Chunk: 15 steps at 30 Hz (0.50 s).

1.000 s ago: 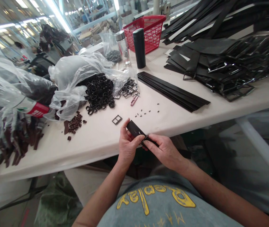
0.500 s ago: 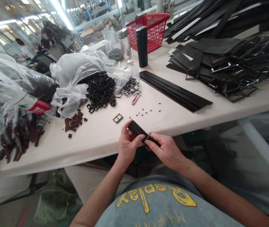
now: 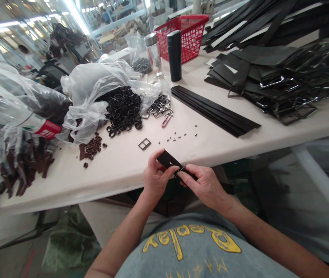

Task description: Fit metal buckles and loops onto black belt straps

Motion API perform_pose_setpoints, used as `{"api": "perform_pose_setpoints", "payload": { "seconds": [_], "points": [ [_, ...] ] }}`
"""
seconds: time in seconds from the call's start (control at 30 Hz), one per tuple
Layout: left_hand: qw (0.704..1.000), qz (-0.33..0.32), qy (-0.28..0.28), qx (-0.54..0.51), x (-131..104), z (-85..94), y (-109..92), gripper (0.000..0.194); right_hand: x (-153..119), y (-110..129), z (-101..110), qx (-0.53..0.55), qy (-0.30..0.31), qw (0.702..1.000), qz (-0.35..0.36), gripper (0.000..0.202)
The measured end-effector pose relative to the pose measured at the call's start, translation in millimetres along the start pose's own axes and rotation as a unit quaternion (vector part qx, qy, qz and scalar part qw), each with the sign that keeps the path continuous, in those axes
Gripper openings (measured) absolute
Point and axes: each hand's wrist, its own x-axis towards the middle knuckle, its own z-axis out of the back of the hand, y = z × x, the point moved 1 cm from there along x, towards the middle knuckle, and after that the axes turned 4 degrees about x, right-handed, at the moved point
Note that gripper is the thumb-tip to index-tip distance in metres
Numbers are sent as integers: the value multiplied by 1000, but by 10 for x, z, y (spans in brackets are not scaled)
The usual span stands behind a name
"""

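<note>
Room: A big work hall fills the upper left of the frame, with bright tube lights (image 3: 77, 17); its far part is too blurred to tell more.
Surface: The pale table (image 3: 109, 170) crosses the frame; its near edge lies just under the hands, so small things are, I think, within easy reach.
Heap: Black straps with buckles (image 3: 289, 77) overlap at the upper right, perhaps put there to leave working room.
Bag: A clear plastic bag (image 3: 89, 85), left of centre, seems opened so that black loops (image 3: 122, 110) spill out for easy taking.
Strips: Flat black strips (image 3: 215, 110) lie together right of centre, probably kept in order.
Left hand: At lower centre, the left hand (image 3: 157, 179) grasps the strap, thumb above and fingers below, probably to steady it.
Right hand: The right hand (image 3: 205, 183) pinches the same strap from the other side, maybe for fine control.
Strap: The short black strap (image 3: 167, 157) is held slanting between both hands, before the table edge.
Metal: A small metal piece (image 3: 182, 168) sits on the strap between the thumbs; its exact fitting I cannot tell.
Frame: One loose metal frame (image 3: 144, 144) lies near the left hand.
Bits: Tiny dark pieces (image 3: 174, 139) are scattered beyond the hands.
</note>
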Motion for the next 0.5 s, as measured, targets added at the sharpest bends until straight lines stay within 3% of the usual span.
{"api": "perform_pose_setpoints", "payload": {
  "seconds": [0.17, 0.27, 0.33, 0.4, 0.5],
  "points": [
    [993, -79, 3, 83, -51, 55, -88, 42, 39, -7, 8, -15, -12, 1000, -10, 32],
    [995, -83, 26, 47, -132, 59, -167, 36, 69, -3, 34, -21, -30, 999, -5, 34],
    [999, -30, 29, -34, -182, 36, -219, 36, 82, 3, 58, -33, -45, 998, 3, 34],
    [986, 65, 28, -152, -203, 3, -258, 38, 84, 8, 82, -48, -62, 997, 6, 32],
    [926, 212, 33, -312, -159, -28, -291, 45, 68, 15, 106, -67, -81, 994, 9, 31]
  ]
}}
